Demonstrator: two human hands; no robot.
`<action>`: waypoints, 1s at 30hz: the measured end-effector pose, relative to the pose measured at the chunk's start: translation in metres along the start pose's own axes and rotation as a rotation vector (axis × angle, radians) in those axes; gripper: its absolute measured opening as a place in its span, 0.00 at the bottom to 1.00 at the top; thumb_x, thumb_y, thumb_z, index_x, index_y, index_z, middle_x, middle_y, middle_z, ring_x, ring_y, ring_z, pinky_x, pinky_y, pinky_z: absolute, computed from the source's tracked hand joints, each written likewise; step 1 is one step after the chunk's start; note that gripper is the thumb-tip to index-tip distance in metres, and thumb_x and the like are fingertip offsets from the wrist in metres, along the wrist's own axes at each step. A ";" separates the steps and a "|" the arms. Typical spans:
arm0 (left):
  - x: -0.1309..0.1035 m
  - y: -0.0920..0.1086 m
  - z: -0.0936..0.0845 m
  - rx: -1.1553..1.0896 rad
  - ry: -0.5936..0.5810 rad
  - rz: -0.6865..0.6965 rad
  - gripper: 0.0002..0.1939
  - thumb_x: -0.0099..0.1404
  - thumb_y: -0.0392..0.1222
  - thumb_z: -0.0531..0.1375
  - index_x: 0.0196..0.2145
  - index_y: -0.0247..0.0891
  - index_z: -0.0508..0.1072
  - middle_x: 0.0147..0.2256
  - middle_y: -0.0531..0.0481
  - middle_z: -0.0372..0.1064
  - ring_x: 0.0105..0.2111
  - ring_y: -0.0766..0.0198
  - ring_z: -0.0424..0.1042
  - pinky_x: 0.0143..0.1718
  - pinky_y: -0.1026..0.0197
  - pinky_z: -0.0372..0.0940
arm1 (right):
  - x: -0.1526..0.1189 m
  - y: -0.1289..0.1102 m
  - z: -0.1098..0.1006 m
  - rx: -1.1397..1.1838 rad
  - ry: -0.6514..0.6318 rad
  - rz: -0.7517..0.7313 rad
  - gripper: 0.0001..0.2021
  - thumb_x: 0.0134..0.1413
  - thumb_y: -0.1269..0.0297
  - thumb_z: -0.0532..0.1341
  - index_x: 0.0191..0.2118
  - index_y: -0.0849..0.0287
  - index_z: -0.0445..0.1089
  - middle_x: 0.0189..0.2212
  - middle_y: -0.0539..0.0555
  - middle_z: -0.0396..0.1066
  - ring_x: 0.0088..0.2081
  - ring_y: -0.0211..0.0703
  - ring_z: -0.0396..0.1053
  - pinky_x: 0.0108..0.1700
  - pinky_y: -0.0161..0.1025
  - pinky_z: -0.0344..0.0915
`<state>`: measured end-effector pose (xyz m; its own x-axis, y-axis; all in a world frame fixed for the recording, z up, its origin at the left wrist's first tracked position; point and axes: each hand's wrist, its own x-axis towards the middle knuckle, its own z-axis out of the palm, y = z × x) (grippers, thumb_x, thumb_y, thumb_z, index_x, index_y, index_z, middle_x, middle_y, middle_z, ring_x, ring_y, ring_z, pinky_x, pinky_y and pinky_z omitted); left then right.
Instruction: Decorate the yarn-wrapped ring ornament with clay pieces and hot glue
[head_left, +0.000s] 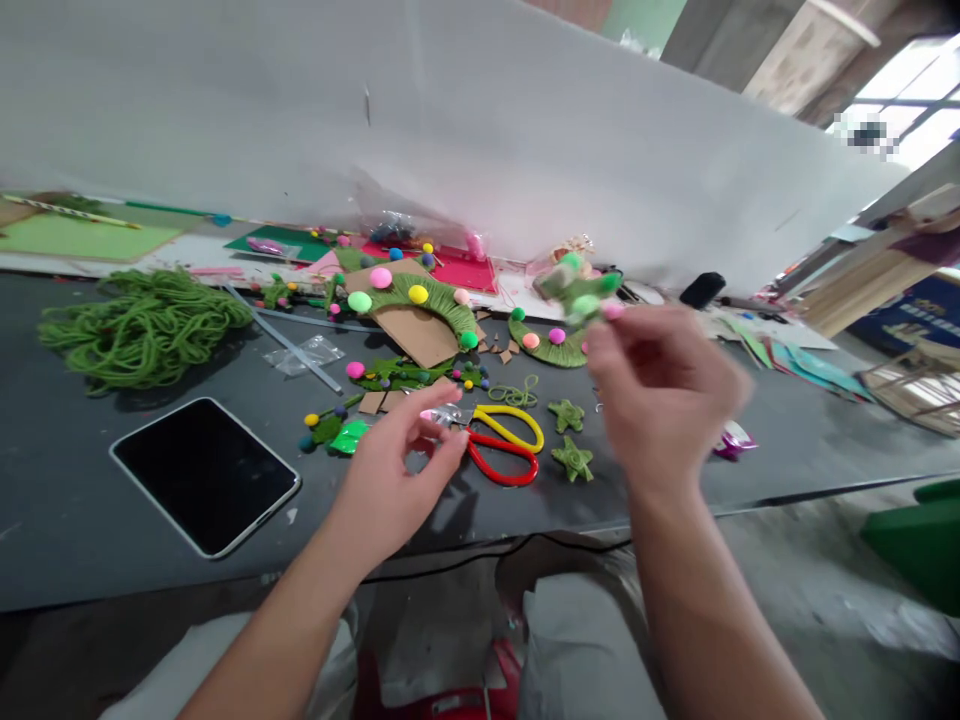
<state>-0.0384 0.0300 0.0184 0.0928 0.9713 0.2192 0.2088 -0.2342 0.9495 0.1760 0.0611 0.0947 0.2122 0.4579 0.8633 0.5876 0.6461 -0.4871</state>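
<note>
My right hand [664,385] is raised over the table, thumb and fingers pinched on a green yarn star with pom-poms [581,288], which is blurred by motion. My left hand [401,465] hovers left of the scissors [506,470], thumb and index finger apart. These scissors have one red and one yellow handle; their blades are partly hidden near my left fingertips. Two plain green yarn stars [572,459] lie between my hands. Behind them are a green yarn-wrapped arch with pom-poms [442,300] and a smaller curved piece [559,352].
A tablet [206,478] lies at the left front, with a heap of green yarn [146,330] behind it. A white board [450,130] stands along the back. Coloured sheets [810,368] lie at the right. A black cable [480,555] hangs below the front edge.
</note>
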 end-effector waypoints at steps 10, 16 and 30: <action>0.023 0.007 0.029 -0.287 -0.236 -0.039 0.16 0.72 0.54 0.63 0.41 0.37 0.78 0.33 0.48 0.78 0.33 0.62 0.76 0.38 0.62 0.73 | -0.039 0.019 0.035 -0.056 -0.244 0.083 0.02 0.60 0.65 0.67 0.35 0.55 0.77 0.34 0.51 0.78 0.30 0.38 0.70 0.36 0.40 0.72; 0.006 0.019 0.011 -0.150 -0.521 -0.074 0.11 0.71 0.41 0.62 0.30 0.38 0.76 0.26 0.52 0.72 0.28 0.67 0.69 0.31 0.65 0.64 | -0.030 0.076 0.016 -0.190 -0.213 0.223 0.06 0.58 0.60 0.68 0.33 0.57 0.77 0.30 0.50 0.74 0.28 0.39 0.66 0.35 0.40 0.68; -0.014 0.021 -0.020 -0.032 -0.570 -0.051 0.27 0.77 0.52 0.54 0.21 0.38 0.63 0.22 0.54 0.60 0.24 0.67 0.59 0.27 0.61 0.54 | -0.038 0.122 0.000 -0.590 -0.564 0.473 0.11 0.60 0.58 0.64 0.33 0.59 0.79 0.33 0.57 0.80 0.36 0.49 0.75 0.45 0.47 0.70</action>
<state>-0.0553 0.0123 0.0395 0.5953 0.8031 0.0258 0.1979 -0.1777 0.9640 0.2398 0.1223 0.0021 0.2110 0.9214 0.3265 0.8703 -0.0250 -0.4918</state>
